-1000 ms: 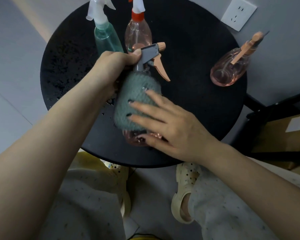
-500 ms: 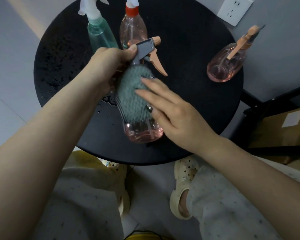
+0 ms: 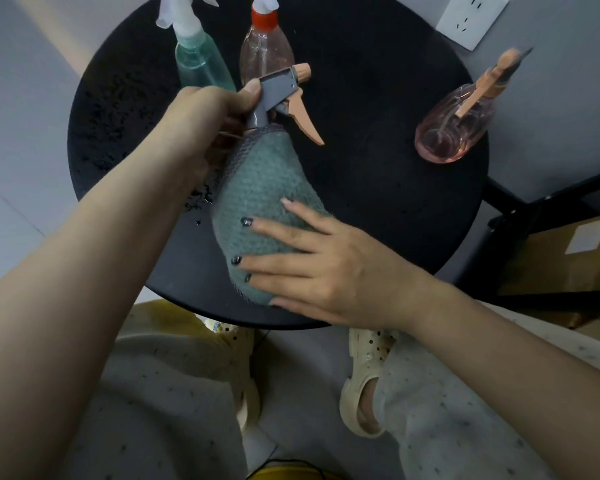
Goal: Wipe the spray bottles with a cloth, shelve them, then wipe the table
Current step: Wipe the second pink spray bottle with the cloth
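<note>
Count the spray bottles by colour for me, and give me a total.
Pink bottles: 3, one held, one at the back, one on the right
Green bottle: 1
Total: 4

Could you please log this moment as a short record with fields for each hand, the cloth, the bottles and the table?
left hand: left hand grips the grey spray head of the held bottle
right hand: right hand presses the cloth with straight fingers
cloth: green cloth covers the held bottle's body
standing bottles: green bottle, red-collared bottle, pink bottle near the right edge
table: round black table, water droplets on its left part
shelving: not yet done
</note>
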A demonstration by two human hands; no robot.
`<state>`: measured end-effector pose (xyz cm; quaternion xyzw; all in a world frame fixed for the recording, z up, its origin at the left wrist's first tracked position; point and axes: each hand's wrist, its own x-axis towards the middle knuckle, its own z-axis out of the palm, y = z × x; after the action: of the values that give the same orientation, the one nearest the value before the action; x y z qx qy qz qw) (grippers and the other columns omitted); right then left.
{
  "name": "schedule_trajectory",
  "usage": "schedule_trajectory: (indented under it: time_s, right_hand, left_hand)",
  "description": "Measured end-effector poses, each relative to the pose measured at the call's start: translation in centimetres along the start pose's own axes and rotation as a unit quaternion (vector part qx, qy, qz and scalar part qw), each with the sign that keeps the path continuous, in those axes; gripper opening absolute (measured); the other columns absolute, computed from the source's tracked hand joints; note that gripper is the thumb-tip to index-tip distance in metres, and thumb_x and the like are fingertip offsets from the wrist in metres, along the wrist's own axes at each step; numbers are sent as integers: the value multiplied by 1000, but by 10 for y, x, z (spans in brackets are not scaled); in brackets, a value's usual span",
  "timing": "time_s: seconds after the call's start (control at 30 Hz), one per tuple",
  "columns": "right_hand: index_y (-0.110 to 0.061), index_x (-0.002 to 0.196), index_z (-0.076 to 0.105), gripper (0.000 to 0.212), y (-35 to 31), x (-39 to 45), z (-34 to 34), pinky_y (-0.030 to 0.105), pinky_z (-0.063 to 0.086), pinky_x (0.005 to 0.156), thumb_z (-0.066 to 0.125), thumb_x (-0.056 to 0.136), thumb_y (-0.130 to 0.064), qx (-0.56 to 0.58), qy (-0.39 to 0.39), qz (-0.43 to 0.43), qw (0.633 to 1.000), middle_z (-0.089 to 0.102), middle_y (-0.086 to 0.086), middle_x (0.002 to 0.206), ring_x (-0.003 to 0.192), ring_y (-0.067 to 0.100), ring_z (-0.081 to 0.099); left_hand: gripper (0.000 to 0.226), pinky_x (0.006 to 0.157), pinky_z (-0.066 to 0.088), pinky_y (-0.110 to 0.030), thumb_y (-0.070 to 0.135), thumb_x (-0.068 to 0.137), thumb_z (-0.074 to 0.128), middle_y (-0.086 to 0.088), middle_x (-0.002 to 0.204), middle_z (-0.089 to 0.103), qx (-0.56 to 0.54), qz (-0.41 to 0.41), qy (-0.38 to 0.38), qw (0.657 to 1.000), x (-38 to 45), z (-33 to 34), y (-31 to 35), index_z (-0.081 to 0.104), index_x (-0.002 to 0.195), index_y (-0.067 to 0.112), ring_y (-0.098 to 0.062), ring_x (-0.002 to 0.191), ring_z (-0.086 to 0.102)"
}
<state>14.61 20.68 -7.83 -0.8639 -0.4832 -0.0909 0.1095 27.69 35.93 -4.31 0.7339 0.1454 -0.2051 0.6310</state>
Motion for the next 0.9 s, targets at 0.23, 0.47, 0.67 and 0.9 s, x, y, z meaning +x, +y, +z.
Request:
schedule_trajectory:
  time_s: [0.23,0.47,0.67,0.9]
  right_hand:
    - [-10,123,61,30,4,3,-6,43,30,113,50,97,-19,66,52,128,988,53,8,137,136,30,37]
    - [-20,146,31,55,1,7,-10,15,16,113,38,93,-31,275,65,343,896,18,-2,157,146,11,11]
    - [-7,125,59,38,-1,2,-3,51,41,103,53,94,-29,88,54,151,983,49,14,139,137,35,34]
    - [-11,122,62,32,-3,2,-4,46,35,110,55,95,-26,63,66,144,985,50,12,139,136,30,37]
  left_hand:
    - [21,54,39,-22,33,84,68,4,62,58,0,-1,-11,1000,-1,4,1,61,76,15,-10,48,50]
    - [19,77,48,-32,30,86,66,-3,74,65,-7,13,-29,999,-5,11,-2,65,78,13,-21,71,61]
    - [22,53,38,-20,34,83,68,0,66,57,19,17,-17,1000,-4,5,-1,62,76,14,-12,50,51]
    - [27,41,32,-14,32,88,64,7,44,49,15,20,-21,999,-8,6,2,56,69,14,-6,34,42]
